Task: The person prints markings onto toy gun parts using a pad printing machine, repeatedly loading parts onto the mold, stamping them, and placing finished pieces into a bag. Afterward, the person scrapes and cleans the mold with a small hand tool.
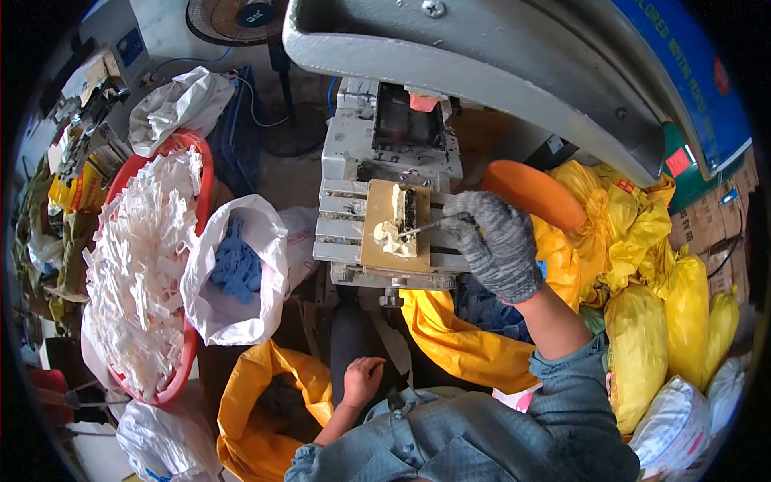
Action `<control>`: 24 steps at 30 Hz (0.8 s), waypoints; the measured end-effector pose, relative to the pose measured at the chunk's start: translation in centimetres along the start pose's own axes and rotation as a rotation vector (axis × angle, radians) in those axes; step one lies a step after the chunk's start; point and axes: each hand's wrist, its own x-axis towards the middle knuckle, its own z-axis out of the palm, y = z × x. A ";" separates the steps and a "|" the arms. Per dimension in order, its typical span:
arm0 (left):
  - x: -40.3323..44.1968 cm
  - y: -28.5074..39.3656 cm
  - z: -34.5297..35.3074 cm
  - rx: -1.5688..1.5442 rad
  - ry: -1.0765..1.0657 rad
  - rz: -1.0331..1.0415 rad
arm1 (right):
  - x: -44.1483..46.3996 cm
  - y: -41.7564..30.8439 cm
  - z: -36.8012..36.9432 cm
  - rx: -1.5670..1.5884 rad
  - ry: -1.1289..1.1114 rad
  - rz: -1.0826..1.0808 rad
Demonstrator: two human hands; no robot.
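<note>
My right hand (496, 241), in a grey knitted glove, is closed around a thin dark metal tool that looks like tweezers (430, 227). Its tip reaches the cream-coloured block (395, 233) on a tan plate (373, 249). A dark strip runs along the block's right side. The plate lies on the slotted metal bed (337, 229) of a machine. My left hand (363, 379) is bare and rests by my thigh, its fingers curled in, with nothing visible in them.
A curved grey machine arm (482, 64) hangs over the bed. At left stand a red tub (195, 353) of white plastic pieces and a white sack (201, 301) with blue pieces. Yellow bags (638, 337), an orange basin (534, 193) and a fan (233, 16) surround the machine.
</note>
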 end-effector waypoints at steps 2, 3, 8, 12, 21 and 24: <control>-0.1 0.0 0.0 -0.001 0.003 0.009 | -0.2 0.1 -0.3 0.013 0.048 0.048; -0.1 -0.1 0.1 0.005 0.001 0.012 | -0.2 0.2 -0.3 0.012 0.048 0.050; 0.0 0.0 0.1 0.008 -0.014 -0.014 | -0.2 0.3 0.2 -0.091 -0.042 -0.074; 0.0 -0.3 0.3 0.008 -0.001 0.003 | -0.6 -0.3 1.0 -0.290 -0.104 -0.259; 0.0 -0.4 0.3 0.010 0.022 0.035 | 0.4 0.8 0.2 0.133 -0.048 0.129; -0.2 -0.7 0.5 0.018 0.016 0.043 | 0.4 0.3 -0.6 0.193 0.018 0.144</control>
